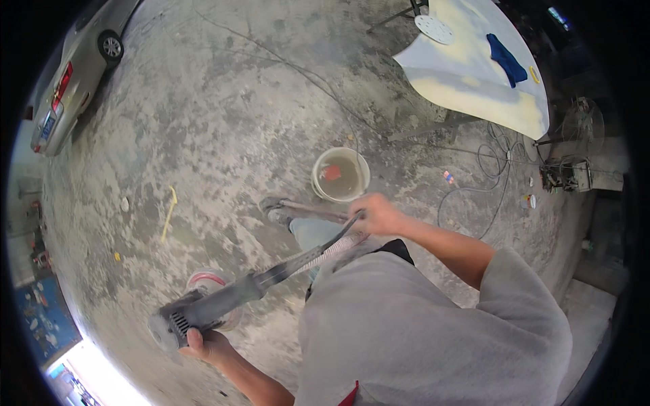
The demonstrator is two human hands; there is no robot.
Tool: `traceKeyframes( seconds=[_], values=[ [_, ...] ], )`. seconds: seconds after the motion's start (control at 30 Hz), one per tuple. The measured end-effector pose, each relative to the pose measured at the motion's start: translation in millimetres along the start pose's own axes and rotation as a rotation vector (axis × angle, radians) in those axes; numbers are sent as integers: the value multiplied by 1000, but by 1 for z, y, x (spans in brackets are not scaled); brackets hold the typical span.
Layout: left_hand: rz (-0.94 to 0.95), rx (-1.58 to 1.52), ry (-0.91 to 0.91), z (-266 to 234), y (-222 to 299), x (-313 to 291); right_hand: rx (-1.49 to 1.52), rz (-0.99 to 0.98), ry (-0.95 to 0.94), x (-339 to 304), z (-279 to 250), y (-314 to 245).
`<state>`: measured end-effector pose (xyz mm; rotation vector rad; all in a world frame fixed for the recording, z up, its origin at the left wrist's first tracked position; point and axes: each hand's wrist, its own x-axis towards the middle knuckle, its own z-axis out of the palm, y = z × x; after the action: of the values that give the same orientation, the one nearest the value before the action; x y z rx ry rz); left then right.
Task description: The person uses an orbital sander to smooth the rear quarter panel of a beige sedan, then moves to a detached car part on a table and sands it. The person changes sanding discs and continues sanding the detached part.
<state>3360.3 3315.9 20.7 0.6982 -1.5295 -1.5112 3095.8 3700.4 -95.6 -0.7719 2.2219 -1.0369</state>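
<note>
A long dark grey power tool with a round, vented head [227,306] slants across in front of my body; it looks like a sander. Its head rests in my left hand [206,346], thumb beside the vents, the other fingers hidden underneath. From its rear end a black cable [338,235] and a ribbed pale hose [335,249] run up to my right hand [379,215]. That hand is closed around the cable near my waist; whether it also grips the hose I cannot tell. Behind the tool stands a red-rimmed round container [206,276], partly hidden.
A white bucket [366,177] of murky water with something red inside stands ahead. A car body panel [460,68] on a stand, far right, bears a white perforated disc [434,30] and blue cloth [506,61]. Cables [504,172] coil on the floor. A silver car [84,64] is far left.
</note>
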Motion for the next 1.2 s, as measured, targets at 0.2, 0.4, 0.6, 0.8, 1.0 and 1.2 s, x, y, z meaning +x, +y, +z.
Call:
traceKeyframes(
  seconds=[0.2, 0.4, 0.6, 0.8, 1.0, 1.2],
  values=[
    [27, -99, 208, -43, -29, 166, -286, 734, 734, 85, -9, 109],
    [31, -185, 383, -84, -21, 309, -377, 732, 817, 261, -56, 42],
    [-93, -485, 464, -86, -33, 482, -162, 299, 426, 500, 8, -92],
    [-77, -686, 109, -48, -40, 709, 605, 132, 414, 668, 149, -207],
    [38, -585, -89, 2, -26, 945, 728, 237, 592, 755, 179, -272],
    [-177, -763, -207, 93, -20, 1116, 274, 128, 644, 848, 186, -364]
  ],
)
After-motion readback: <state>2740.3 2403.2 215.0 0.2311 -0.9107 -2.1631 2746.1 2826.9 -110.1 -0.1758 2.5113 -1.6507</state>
